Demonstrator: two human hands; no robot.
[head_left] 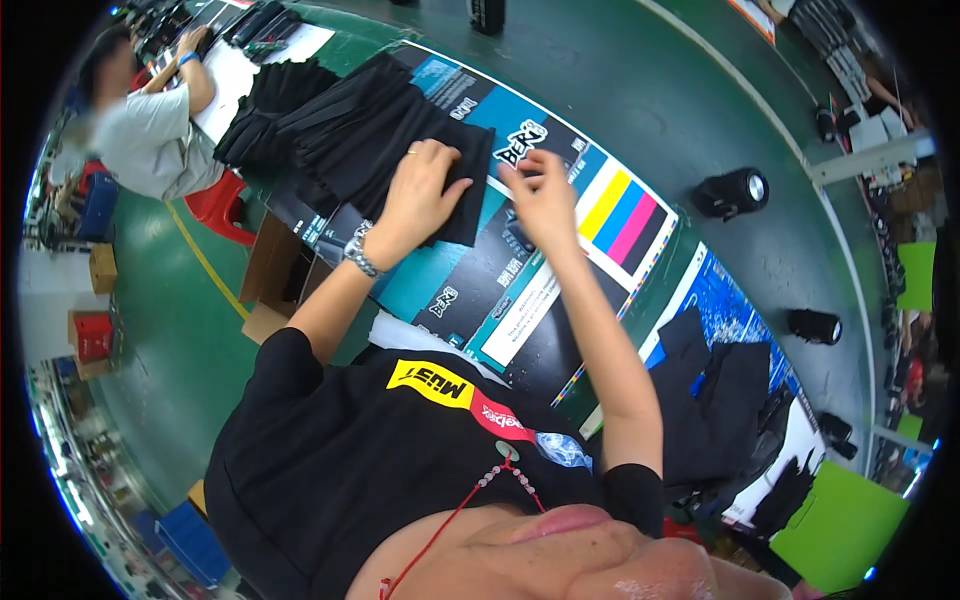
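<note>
My left hand (420,195), with a watch at its wrist, lies with fingers stretched out on the near end of an overlapping row of flat black fabric pieces (350,135). Its thumb points to the right across the top piece (470,150). To the right, my right hand (542,198) hovers over a printed sheet (440,265) on the table. The fingers of that hand are curled toward the thumb. Whatever may be between the fingertips is too small to make out.
More black pieces (715,400) lie on a blue-and-white sheet (735,300) at the right. Black cylindrical objects (732,192) stand beyond the table. A person (160,140) sits at the far left on a red stool (222,208). A cardboard box (275,270) stands below the table's left edge.
</note>
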